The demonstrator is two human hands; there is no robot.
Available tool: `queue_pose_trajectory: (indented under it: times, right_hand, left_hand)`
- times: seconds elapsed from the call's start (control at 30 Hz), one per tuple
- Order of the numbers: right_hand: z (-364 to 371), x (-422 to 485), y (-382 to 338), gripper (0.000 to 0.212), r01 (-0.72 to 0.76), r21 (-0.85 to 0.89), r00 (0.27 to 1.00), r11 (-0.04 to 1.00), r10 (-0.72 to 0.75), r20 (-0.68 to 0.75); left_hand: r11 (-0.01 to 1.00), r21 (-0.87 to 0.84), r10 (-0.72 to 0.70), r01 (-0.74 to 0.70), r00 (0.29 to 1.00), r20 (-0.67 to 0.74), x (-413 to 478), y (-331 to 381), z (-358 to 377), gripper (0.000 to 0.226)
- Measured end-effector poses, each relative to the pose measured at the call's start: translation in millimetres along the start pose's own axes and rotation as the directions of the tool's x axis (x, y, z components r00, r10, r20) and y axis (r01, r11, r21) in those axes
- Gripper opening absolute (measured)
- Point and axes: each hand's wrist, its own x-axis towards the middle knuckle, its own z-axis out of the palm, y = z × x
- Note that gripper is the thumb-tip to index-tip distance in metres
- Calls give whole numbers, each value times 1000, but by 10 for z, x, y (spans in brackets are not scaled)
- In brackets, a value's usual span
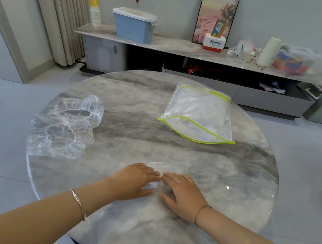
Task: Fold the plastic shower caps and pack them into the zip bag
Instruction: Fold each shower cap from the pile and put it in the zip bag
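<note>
Round marble-patterned worktop, grey and white, glossy, carrying all task items. Long low sideboard against the far wall, well behind the worktop, bearing a blue box with white lid, a framed picture, a white roll and a stack of paper cups. Zip bag, clear with yellow-green edging, lying flat on the far right part of the worktop, well apart from the hands; its near mouth gapes open, and crumpled clear plastic fills the inside. Loose shower caps, clear, unfolded, elastic rims showing, heaped at the left edge of the worktop, some overlapping; their number cannot be told. Left hand, palm down near the front centre of the worktop, fingers straight and close together, pressing flat. Right hand, palm down just beside it, fingers likewise straight and flat, tips nearly meeting those of the left. Shower cap under the hands, clear, flattened on the worktop, mostly covered by both palms, a little showing between and beyond the fingertips. Thin bracelet on the left wrist; thin bracelet on the right wrist.
</note>
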Motion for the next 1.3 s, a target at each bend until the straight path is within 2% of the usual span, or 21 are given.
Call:
queue_pose_trajectory:
  times: [0.13,0.23,0.37,0.53,0.6,0.7,0.8,0.9,1.0,1.07,1.13,1.2,1.3]
  right_hand:
    - [20,39,21,51,2,-16,999,1000,-3,-48]
    - [20,81,13,42,6,-40,996,999,-10,-86]
    - [16,126,39,38,-28,-6,994,1000,27,-109]
    - [-23,177,80,17,-164,243,966,956,205,-158]
    - [-23,193,108,23,-239,392,949,889,298,-99]
    - [-10,235,125,37,-306,486,933,819,359,-18]
    - [-12,292,144,44,-356,497,918,791,396,26]
    - [-1,338,156,47,-390,457,904,799,427,27]
    - [35,367,165,43,-413,468,888,781,459,19]
    - [50,378,177,39,-419,498,883,759,470,26]
    - [56,376,182,35,-410,523,885,747,465,29]
    - [66,360,186,32,-399,541,885,740,466,16]
    - [75,309,224,28,-390,550,878,738,478,-20]
  left_hand:
    - [998,-6,-56,55,997,-58,21,12,-4,43]
    - [988,33,-152,153,988,-39,48,5,-44,41]
    - [977,47,-207,209,978,-35,89,-22,-74,37]
    - [916,-217,-357,337,932,-60,64,-46,-122,31]
    - [867,-346,-389,359,921,-20,48,-44,-114,30]
    - [792,-464,-430,396,902,36,49,-42,-102,28]
    - [750,-490,-460,445,882,98,73,-37,-97,27]
    - [781,-420,-474,462,877,83,99,0,-92,28]
    - [903,-249,-369,350,929,-30,88,1,-72,35]
    - [976,-138,-185,167,974,-133,70,-40,-59,41]
    - [1000,24,25,-20,977,-213,75,-100,-36,41]
    - [982,136,153,-130,974,-168,62,-135,18,34]
    - [962,182,210,-202,977,-25,10,-116,37,39]
